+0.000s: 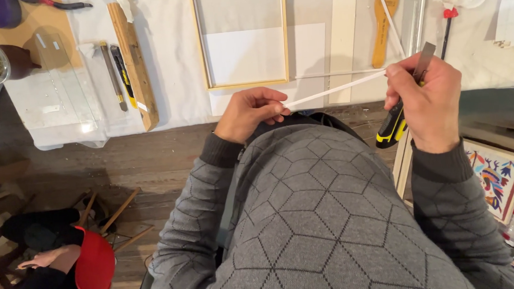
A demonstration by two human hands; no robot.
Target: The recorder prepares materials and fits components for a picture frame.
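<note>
My left hand (pixel 248 111) pinches one end of a thin white strip (pixel 333 90) that runs up to the right. My right hand (pixel 427 100) grips a chisel-like tool with a black and yellow handle (pixel 392 127), its flat metal blade (pixel 424 59) pointing up beside the strip's far end. Both hands hover in front of the white-covered table's edge, over my grey patterned sweater. Just beyond them, a light wooden frame (pixel 285 37) lies on the table around a white sheet (pixel 246 54).
A wooden ruler (pixel 134 63), a knife and a dark tool (pixel 112 70) lie to the left on the table. A wooden-handled brush (pixel 383 29) lies at the right. Another person sits low on the left by a red chair (pixel 93 270). A colourful painted panel (pixel 496 179) leans at right.
</note>
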